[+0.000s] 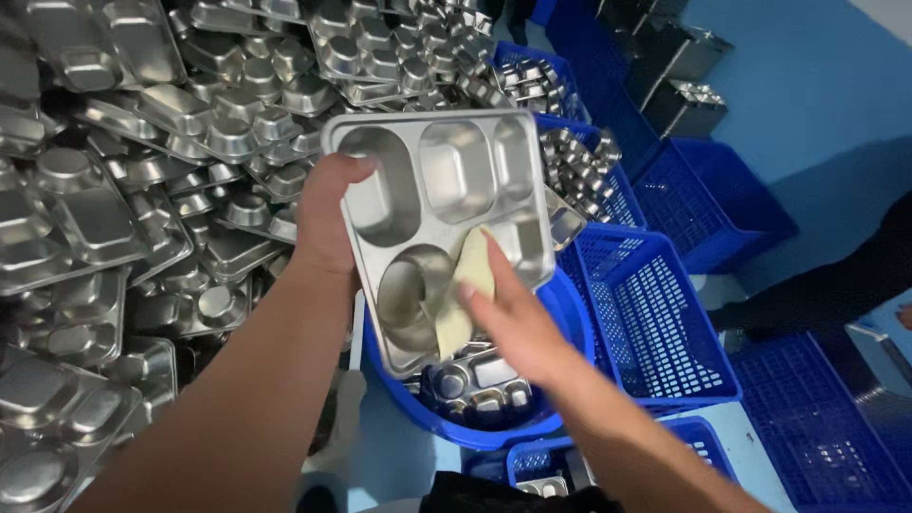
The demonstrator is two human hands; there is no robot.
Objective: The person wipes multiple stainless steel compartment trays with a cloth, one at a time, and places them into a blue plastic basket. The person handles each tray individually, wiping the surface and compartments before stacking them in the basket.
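A shiny steel compartment tray [442, 218] sits tilted at frame centre. The left hand [328, 214] has fingers clamped on its left rim; the right hand [518, 323] presses a pale yellow cloth [463, 294] against it. Below sits a round blue plastic tub [475, 432]; a heap of steel trays [123, 190] fills the left.

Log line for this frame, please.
left hand: grips tray edge | right hand: presses cloth on tray | below: blue tub

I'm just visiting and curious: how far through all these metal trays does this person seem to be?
Seemingly early. Some trays already lie in the round blue tub below the hands, possibly finished. In hand: the left hand holds a compartment tray while the right hand presses a pale cloth into it. A big heap of trays remains at the left, and the blue crate looks empty.
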